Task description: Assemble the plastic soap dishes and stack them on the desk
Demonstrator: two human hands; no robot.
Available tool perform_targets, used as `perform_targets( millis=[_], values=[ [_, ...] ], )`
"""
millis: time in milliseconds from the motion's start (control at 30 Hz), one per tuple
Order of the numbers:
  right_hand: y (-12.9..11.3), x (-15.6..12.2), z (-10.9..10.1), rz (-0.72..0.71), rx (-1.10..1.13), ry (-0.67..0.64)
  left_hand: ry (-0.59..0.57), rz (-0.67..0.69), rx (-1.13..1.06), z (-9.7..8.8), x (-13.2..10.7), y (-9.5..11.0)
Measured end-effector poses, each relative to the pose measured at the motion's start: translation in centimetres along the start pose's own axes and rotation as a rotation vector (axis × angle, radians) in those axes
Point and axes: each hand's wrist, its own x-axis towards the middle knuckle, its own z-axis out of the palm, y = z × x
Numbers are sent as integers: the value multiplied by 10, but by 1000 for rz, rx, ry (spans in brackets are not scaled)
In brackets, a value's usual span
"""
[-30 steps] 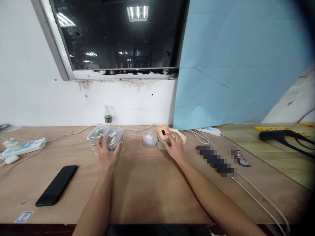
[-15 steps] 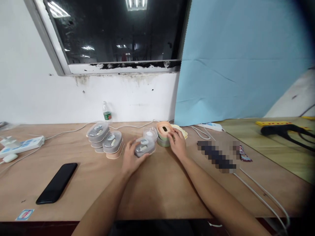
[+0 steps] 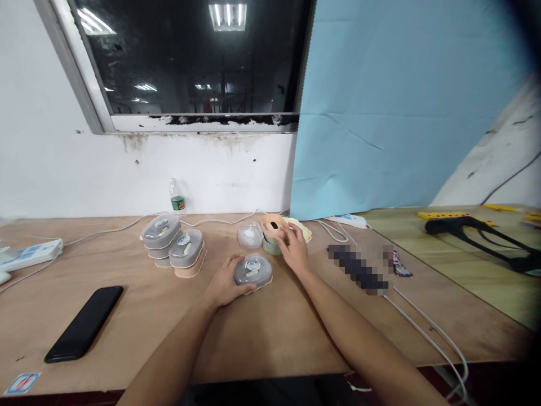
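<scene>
My left hand (image 3: 224, 285) grips a small oval box with a clear grey lid (image 3: 252, 271), resting on the wooden table (image 3: 262, 332) in front of me. My right hand (image 3: 293, 252) touches a stack of oval bases, orange on top of green (image 3: 271, 233), just behind that box. A clear lid (image 3: 250, 235) lies to the left of the stack. Further left stand two piles of the same lidded oval boxes (image 3: 174, 247).
A black phone (image 3: 84, 323) lies at the near left. A white power strip (image 3: 29, 255) and cables sit at the far left, a small bottle (image 3: 177, 198) by the wall. A blurred dark object (image 3: 359, 269) and white cords run along the right; a blue sheet (image 3: 401, 107) hangs behind.
My left hand took one lidded box off the left piles, carried it right and set it down in front of me. My right hand stayed at the orange stack.
</scene>
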Motion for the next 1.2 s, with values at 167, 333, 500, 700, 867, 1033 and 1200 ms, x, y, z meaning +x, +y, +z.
perform_targets(
  millis=[167, 333, 500, 700, 867, 1033, 1200],
  values=[
    [4, -2, 8, 23, -84, -13, -3, 33, 13, 0, 1, 1],
    [2, -3, 9, 54, -109, 0, -19, 21, 29, -1, 1, 1],
    [3, -4, 10, 69, -86, 25, -35, 52, 49, -2, 2, 2],
    [9, -6, 12, 56, -48, 12, -30, 36, 55, -2, 3, 4],
    [7, -8, 7, 63, -34, -21, -29, 38, 43, -2, 3, 5],
    [-2, -7, -12, -27, -12, 32, 13, 45, 30, -3, 2, 6],
    [-19, -15, -24, -159, 158, -112, 156, 21, -19, -6, 3, 4]
  ],
)
